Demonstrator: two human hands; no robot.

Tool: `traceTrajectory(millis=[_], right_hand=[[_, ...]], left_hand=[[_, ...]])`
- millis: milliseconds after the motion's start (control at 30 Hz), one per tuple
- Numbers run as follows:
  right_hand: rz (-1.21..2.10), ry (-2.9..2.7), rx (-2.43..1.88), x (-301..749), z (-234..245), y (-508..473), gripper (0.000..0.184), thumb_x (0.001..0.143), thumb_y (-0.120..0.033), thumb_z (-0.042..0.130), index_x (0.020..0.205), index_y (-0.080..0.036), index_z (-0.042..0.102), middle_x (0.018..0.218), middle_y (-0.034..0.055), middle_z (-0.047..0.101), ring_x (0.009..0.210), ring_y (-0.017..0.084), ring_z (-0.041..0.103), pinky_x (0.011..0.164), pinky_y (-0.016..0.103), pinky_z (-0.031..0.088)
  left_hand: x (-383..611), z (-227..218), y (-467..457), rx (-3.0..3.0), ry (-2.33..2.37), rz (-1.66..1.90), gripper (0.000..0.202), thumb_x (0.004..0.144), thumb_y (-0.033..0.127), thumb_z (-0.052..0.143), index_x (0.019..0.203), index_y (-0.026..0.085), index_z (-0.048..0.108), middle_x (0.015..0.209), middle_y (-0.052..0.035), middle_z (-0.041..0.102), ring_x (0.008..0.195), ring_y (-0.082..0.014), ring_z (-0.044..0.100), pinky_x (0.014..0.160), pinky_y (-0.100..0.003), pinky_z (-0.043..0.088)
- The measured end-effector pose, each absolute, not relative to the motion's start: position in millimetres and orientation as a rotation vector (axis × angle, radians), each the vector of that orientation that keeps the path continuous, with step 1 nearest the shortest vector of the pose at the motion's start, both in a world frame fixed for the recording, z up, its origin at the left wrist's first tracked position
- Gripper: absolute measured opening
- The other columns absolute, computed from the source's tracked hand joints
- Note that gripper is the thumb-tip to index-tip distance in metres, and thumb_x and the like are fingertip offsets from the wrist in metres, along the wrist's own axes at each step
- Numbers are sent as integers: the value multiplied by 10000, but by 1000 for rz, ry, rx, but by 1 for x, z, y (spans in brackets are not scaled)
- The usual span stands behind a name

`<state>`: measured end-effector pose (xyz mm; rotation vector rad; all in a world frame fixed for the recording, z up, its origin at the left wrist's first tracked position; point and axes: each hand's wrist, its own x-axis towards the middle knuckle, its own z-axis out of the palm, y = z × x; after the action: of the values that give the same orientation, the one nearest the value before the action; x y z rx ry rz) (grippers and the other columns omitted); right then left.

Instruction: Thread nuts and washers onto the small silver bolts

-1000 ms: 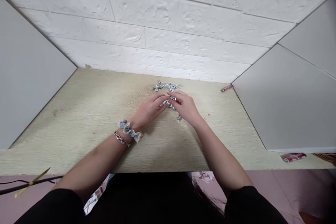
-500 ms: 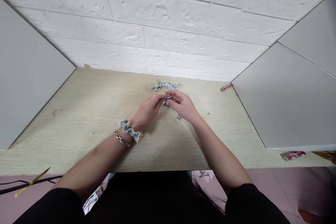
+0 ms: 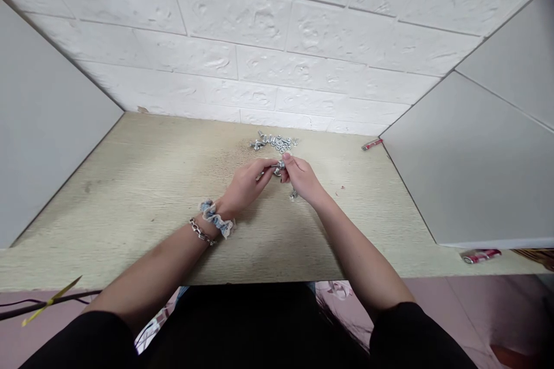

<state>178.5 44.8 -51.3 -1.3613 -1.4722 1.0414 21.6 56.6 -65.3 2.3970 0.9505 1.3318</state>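
Above the middle of the table, a small silver bolt point(image 3: 280, 165) is held between my two hands. My left hand point(image 3: 246, 183), with a scrunchie and a chain bracelet at the wrist, pinches its thin end from the left. The thumb and fingers of my right hand point(image 3: 306, 180) close round the wider end; whether that is the bolt's head or a nut is too small to tell. Just under the fingertips shows another shiny metal piece point(image 3: 277, 172), partly hidden. Beside the right hand another bolt point(image 3: 294, 194) lies on the table.
A pile of loose bolts, nuts and washers point(image 3: 273, 141) lies beyond my hands, near the white brick wall point(image 3: 264, 63). Grey panels stand left point(image 3: 47, 127) and right point(image 3: 459, 167). One red battery point(image 3: 372, 144) lies by the right panel, another point(image 3: 481, 256) at the front right edge.
My right hand has turned slightly, its thumb now on top of the bolt and its fingers curled beneath. Both hands stay in nearly the same place.
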Motion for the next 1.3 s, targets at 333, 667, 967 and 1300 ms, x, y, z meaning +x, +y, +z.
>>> traceTrajectory(millis=[333,667,967,1300], right_hand=[[934,-1556,-1414,173,-47,39,571,838,-675,288,596,-189,464,529,-16,479,556,124,482,577,256,369],[667,-1665,-1414,169,-47,35,506,904,-573,245,640,-204,470,624,3,558,622,143,516,597,266,369],[541,-1706,-1428,165,-53,34,425,933,-479,248,674,-208,450,649,3,543,630,145,493,603,273,342],[411,-1768,-1390,164,-47,30,334,936,-404,273,673,-220,363,668,5,502,652,150,471,624,281,342]], left_hand=[[21,-63,56,2353,868,1370,166,845,228,580,997,179,625,901,-31,702,819,-110,643,747,-218,503],[22,-63,56,2239,997,1218,185,872,271,530,1004,176,619,917,-50,697,818,-135,637,753,-253,497],[23,-58,56,2232,968,1103,171,885,248,468,1000,169,567,936,-48,660,852,-149,597,757,-266,471],[26,-50,48,2009,986,1005,274,907,381,395,873,170,566,761,-24,599,721,-144,536,680,-274,417]])
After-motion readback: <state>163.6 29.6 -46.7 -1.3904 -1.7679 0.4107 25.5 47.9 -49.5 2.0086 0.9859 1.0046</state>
